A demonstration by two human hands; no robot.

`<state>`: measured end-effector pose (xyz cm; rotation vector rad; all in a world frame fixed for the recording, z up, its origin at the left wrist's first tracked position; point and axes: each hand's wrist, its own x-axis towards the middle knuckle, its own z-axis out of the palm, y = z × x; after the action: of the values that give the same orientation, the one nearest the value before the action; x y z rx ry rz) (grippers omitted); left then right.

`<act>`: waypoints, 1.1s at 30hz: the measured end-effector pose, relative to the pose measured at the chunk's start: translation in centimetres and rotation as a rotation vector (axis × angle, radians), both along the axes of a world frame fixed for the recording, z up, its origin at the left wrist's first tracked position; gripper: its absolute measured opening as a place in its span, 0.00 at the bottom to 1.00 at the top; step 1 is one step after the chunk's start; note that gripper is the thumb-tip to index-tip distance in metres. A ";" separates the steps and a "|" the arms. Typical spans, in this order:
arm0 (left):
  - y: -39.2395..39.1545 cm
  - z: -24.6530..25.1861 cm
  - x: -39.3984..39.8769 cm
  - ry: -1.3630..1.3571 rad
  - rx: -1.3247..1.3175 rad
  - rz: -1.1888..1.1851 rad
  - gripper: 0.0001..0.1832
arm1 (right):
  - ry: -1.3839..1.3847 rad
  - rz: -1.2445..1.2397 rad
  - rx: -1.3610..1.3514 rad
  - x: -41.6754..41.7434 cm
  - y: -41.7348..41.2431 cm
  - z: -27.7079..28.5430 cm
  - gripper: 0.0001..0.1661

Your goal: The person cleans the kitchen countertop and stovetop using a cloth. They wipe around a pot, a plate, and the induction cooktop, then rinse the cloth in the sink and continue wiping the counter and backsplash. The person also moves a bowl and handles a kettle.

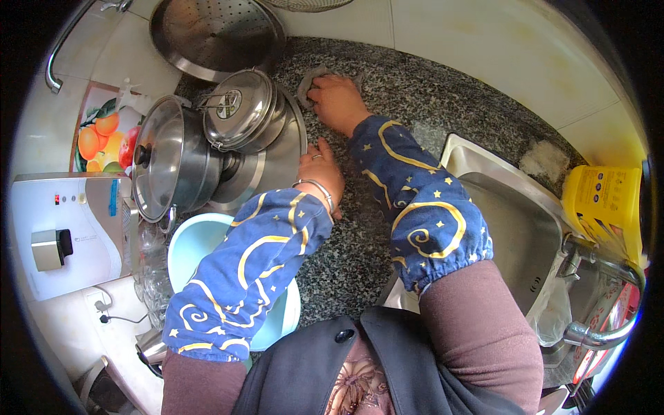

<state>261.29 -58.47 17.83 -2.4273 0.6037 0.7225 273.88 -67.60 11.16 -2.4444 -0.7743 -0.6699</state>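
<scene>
My right hand (338,102) presses a crumpled pale cloth (309,83) onto the speckled granite countertop (415,85) near its back edge. The palm and fingers hide much of the cloth. Closer to me, my left hand (322,174) rests beside a large round metal lid (282,155), fingers extended and a little apart; it appears to touch the rim. Leaning against that lid are a lidded stainless steel container (244,111) with clasps and a dark pot with a steel lid (161,161). Blue patterned sleeve covers span both forearms.
A perforated steel pan (218,33) leans at the back left. Below my left forearm sits a light blue plastic basin (194,244), near several drinking glasses (155,275). The steel sink (508,218) lies right, with a curved faucet (602,337) and a yellow plastic container (602,207).
</scene>
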 end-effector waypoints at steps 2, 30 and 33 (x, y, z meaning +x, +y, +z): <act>-0.5 0.2 -0.1 0.005 0.036 0.017 0.64 | 0.070 0.044 -0.152 -0.7 0.3 0.5 0.12; 12.4 6.3 -25.8 -0.716 -1.069 0.555 0.24 | -0.044 0.167 0.019 -21.7 -5.4 -0.9 0.12; 13.3 4.9 -27.7 -0.801 -1.017 0.610 0.25 | 0.056 0.330 0.027 -27.5 -1.4 -0.7 0.12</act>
<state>233.56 -45.17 22.74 -3.5142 -0.2022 -0.5765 246.34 -68.99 10.44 -2.2273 -1.1053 -0.4790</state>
